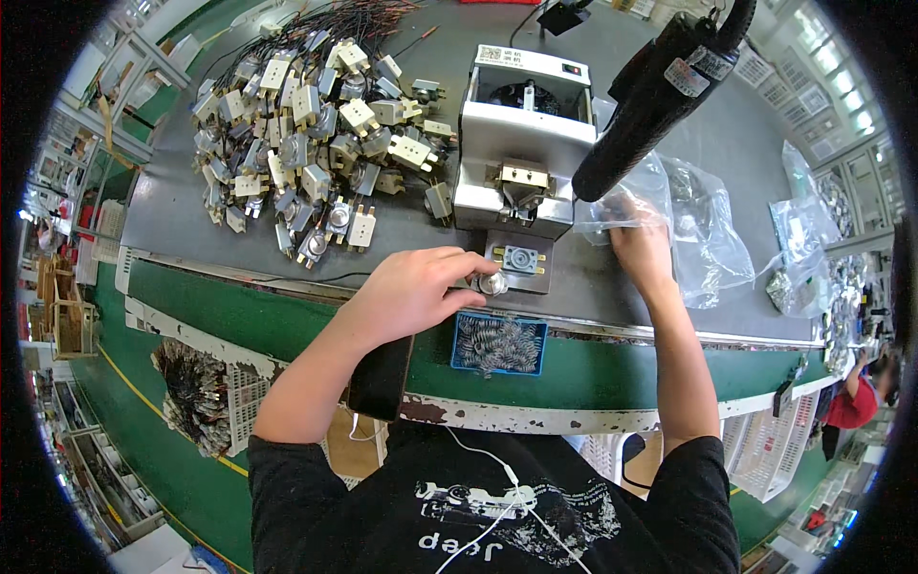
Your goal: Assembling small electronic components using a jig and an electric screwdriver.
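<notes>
Between thumb and fingers of my left hand (416,292) is a small round metal part (492,283), held at the near-left corner of a metal fixture block (535,280). On that block lies a grey part with brass tabs (520,259). My right hand (639,241) reaches into a clear plastic bag (703,244) to the right; its fingers are blurred by the plastic, so their grip does not show. Just nearer than the block, a blue tray (499,371) holds many small coil springs (497,342).
Behind the block stands a silver-white machine (526,136). A black cylindrical tool (660,105) hangs over its right side. Heaped at the left are grey and white wired parts (306,105). A dark phone-like slab (380,383) lies by my left forearm. Another bag (801,273) is far right.
</notes>
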{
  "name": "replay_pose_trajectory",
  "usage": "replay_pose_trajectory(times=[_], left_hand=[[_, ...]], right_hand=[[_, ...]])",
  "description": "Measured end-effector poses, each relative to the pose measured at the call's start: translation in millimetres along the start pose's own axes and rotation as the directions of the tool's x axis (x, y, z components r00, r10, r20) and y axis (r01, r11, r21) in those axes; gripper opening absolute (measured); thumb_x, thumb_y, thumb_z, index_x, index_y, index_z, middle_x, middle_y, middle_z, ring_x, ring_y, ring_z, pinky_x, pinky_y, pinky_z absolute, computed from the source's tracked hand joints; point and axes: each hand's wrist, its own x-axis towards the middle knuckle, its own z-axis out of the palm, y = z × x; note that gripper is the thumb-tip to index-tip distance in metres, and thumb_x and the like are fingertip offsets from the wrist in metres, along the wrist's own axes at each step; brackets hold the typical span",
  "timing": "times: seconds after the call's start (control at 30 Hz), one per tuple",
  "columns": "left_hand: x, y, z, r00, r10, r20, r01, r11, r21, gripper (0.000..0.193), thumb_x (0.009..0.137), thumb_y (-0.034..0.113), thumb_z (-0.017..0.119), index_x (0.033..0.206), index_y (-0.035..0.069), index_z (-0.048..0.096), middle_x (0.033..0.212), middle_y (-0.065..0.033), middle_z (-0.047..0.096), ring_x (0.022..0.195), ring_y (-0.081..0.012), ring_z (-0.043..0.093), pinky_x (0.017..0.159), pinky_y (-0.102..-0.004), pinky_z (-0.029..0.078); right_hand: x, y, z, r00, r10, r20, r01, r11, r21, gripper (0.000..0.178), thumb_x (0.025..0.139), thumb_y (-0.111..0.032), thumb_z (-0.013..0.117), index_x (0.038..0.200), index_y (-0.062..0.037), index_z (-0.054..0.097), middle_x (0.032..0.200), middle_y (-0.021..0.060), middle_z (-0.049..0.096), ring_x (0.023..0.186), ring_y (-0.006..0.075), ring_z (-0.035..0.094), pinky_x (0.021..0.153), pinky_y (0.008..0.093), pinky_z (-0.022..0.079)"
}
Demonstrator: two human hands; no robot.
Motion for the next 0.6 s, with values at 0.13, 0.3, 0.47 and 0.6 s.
replay_pose_trajectory(times=[0.13, 0.3, 0.47, 0.6], left_hand=[[-1.0, 0.6, 0.3, 1.000, -0.001, -0.006, 0.001, 1.000, 0.023, 0.037, 0.084, 0.026, 0.076, 0.118, 0.013, 0.069, 0.095, -0.0079, 0.069, 0.078, -0.0240, 0.068, 0.066, -0.0354, 0.053], [0.5, -1.8, 2.8, 1.000, 0.018, -0.016, -0.018, 1.000, 0.016, 0.035, 0.085, 0.028, 0.075, 0.117, 0.015, 0.068, 0.095, -0.0064, 0.069, 0.079, -0.0252, 0.068, 0.068, -0.0367, 0.054], [0.6, 0.2, 1.4, 1.000, 0.003, -0.004, -0.003, 1.000, 0.030, 0.033, 0.087, 0.029, 0.073, 0.116, 0.016, 0.067, 0.094, -0.0053, 0.068, 0.080, -0.0267, 0.068, 0.068, -0.0383, 0.055], [-1.7, -2.3, 3.6, 0.999, 0.038, -0.036, -0.036, 0.999, 0.036, 0.037, 0.084, 0.025, 0.076, 0.119, 0.014, 0.069, 0.096, -0.0068, 0.069, 0.077, -0.0249, 0.068, 0.066, -0.0355, 0.053]], right_hand=[[-5.9, -4.1, -1.7, 0.996, 0.088, -0.016, -0.087, 0.996, 0.025, 0.022, 0.087, -0.006, 0.064, 0.109, -0.0049, 0.065, 0.098, 0.0202, 0.069, 0.093, 0.0410, 0.066, 0.082, 0.0476, 0.052], [-7.4, -9.8, -8.5, 0.990, 0.136, 0.033, -0.136, 0.991, 0.005, 0.020, 0.086, -0.009, 0.064, 0.106, -0.0052, 0.064, 0.093, 0.0199, 0.070, 0.086, 0.0417, 0.067, 0.078, 0.0486, 0.052], [-8.3, -17.0, -9.5, 0.984, 0.172, 0.036, -0.172, 0.985, -0.013, 0.023, 0.085, -0.014, 0.067, 0.106, -0.0062, 0.065, 0.088, 0.0201, 0.070, 0.085, 0.0417, 0.067, 0.076, 0.0484, 0.052], [-9.9, -19.9, -10.6, 0.988, 0.153, 0.025, -0.154, 0.987, 0.045, 0.022, 0.085, -0.015, 0.068, 0.106, -0.0069, 0.065, 0.084, 0.0188, 0.069, 0.079, 0.0395, 0.066, 0.076, 0.0475, 0.052]])
